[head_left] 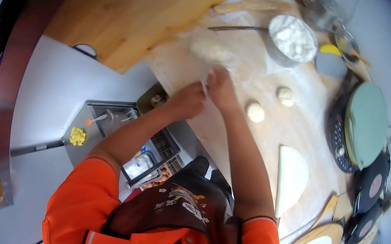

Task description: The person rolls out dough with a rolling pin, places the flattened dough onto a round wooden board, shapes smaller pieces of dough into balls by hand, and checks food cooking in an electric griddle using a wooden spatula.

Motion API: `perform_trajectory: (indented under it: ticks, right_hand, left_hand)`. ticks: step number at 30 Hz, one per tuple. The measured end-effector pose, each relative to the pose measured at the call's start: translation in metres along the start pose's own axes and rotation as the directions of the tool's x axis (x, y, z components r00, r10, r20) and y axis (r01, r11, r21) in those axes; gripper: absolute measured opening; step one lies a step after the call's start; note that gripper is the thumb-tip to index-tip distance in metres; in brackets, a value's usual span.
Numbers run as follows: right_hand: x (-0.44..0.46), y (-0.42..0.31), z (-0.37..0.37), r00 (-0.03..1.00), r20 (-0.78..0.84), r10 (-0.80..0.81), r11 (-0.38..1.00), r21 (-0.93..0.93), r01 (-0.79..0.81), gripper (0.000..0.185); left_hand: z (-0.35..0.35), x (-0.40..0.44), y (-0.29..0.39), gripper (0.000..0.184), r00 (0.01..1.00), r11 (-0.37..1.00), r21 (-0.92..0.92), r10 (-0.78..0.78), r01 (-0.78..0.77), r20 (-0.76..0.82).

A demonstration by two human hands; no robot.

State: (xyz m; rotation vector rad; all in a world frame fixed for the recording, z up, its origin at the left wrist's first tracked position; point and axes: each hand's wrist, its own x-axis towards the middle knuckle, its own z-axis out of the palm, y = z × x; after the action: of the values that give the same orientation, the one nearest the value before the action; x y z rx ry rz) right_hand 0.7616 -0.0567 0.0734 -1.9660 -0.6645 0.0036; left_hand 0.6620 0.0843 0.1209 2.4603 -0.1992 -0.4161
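My left hand [187, 101] and my right hand [221, 89] are close together over the near edge of the floured wooden board [223, 142]. Both are closed, with a blurred pale strip between them that I cannot make out. Just beyond my fingers lies a long lump of dough [210, 51]. Two round dough balls [255, 112] sit to the right of my right hand. Farther right, a folded flat sheet of dough [291, 180] lies near the board's edge.
A metal bowl of white flour [293, 41] stands at the back, with a thin dark stick [237, 28] beside it. A scraper with a yellow grip [330, 62] lies nearby. On the right is an electric griddle with a green lid [366, 125]. A cooler compartment [141, 167] opens below left.
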Motion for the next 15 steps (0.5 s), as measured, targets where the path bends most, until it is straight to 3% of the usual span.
perform_trajectory:
  ticks: [1, 3, 4, 6, 9, 10, 11, 12, 14, 15]
  right_hand:
    - [0.003, -0.004, 0.004, 0.999, -0.018, 0.038, 0.997, 0.069, -0.037, 0.045]
    - [0.008, -0.01, 0.005, 0.993, -0.045, 0.108, 0.972, 0.214, -0.096, 0.048]
    - [0.01, -0.007, -0.003, 0.959, 0.089, 0.268, 0.876, 0.392, -0.281, 0.05]
    - [0.019, -0.005, -0.025, 0.793, 0.417, 0.445, 0.507, 0.613, -0.607, 0.055]
    - [0.011, -0.038, -0.085, 0.801, 0.277, 0.53, 0.612, 0.529, -0.588, 0.044]
    - [-0.003, -0.033, -0.095, 0.898, 0.083, 0.433, 0.826, 0.361, -0.432, 0.04]
    - [-0.019, -0.027, -0.103, 0.959, -0.072, 0.274, 0.956, 0.131, -0.263, 0.037]
    - [-0.031, -0.019, -0.113, 0.983, -0.172, 0.07, 0.987, -0.13, -0.093, 0.035]
    - [-0.039, -0.013, -0.147, 0.974, -0.204, -0.097, 0.817, -0.576, -0.039, 0.041]
    - [-0.042, -0.001, -0.16, 0.982, -0.159, -0.098, 0.687, -0.725, -0.049, 0.046]
  left_hand:
    - [-0.001, -0.006, 0.006, 0.064, 0.98, 0.999, -0.026, 0.038, -0.044, -0.194]
    - [-0.004, -0.011, 0.019, 0.067, 0.826, 0.989, -0.065, 0.074, -0.132, -0.558]
    - [-0.004, -0.007, 0.029, 0.066, 0.836, 0.984, 0.033, 0.168, -0.178, -0.522]
    - [-0.005, 0.006, 0.047, 0.064, 0.833, 0.937, 0.228, 0.342, -0.266, -0.434]
    - [0.004, 0.023, 0.035, 0.065, 0.965, 0.871, 0.474, 0.219, -0.126, -0.147]
    - [0.003, 0.031, 0.027, 0.065, 0.968, 0.877, 0.469, 0.2, -0.107, -0.152]
    - [0.0, 0.037, 0.015, 0.064, 0.972, 0.884, 0.459, 0.174, -0.085, -0.156]
    - [-0.003, 0.043, 0.004, 0.063, 0.976, 0.891, 0.45, 0.145, -0.059, -0.161]
    - [-0.02, 0.057, -0.004, 0.061, 0.98, 0.903, 0.425, 0.137, -0.064, -0.144]
    - [-0.022, 0.065, -0.013, 0.06, 0.975, 0.894, 0.442, 0.155, -0.07, -0.159]
